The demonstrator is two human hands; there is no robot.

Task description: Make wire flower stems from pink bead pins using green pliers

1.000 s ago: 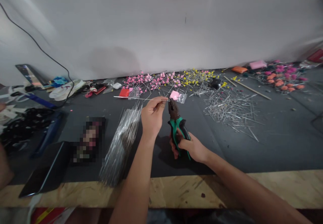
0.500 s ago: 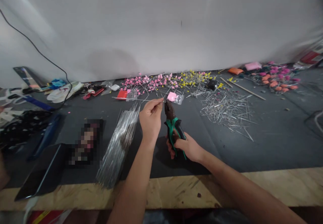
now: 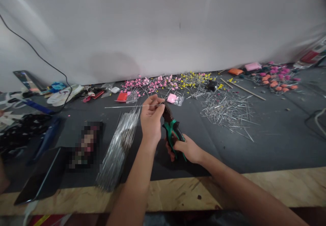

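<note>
My left hand (image 3: 151, 119) pinches a thin straight metal wire (image 3: 122, 107), which sticks out to the left, roughly level. My right hand (image 3: 187, 148) is wrapped round the green and black handles of a pair of pliers (image 3: 172, 125). The dark jaws of the pliers point up and meet the wire's right end at my left fingertips; whether they are clamped on it is hard to see. Left of my left forearm lies a bundle of long straight wires (image 3: 118, 151). A heap of short cut wires (image 3: 226, 112) lies to the right of the pliers.
Wires tipped with pink balls (image 3: 152, 83) and yellow balls (image 3: 195, 80) lie along the wall. Orange and magenta ones (image 3: 277, 80) are at the far right. A red packet (image 3: 121, 97) and a pink packet (image 3: 171, 98) lie behind my hands. A tablet (image 3: 40, 175) sits at the left edge.
The bent piece that stood up at the pliers' jaws no longer shows. The wire's free end has shifted left and down. My left fingers have changed their grip, now more raised around the jaws.
</note>
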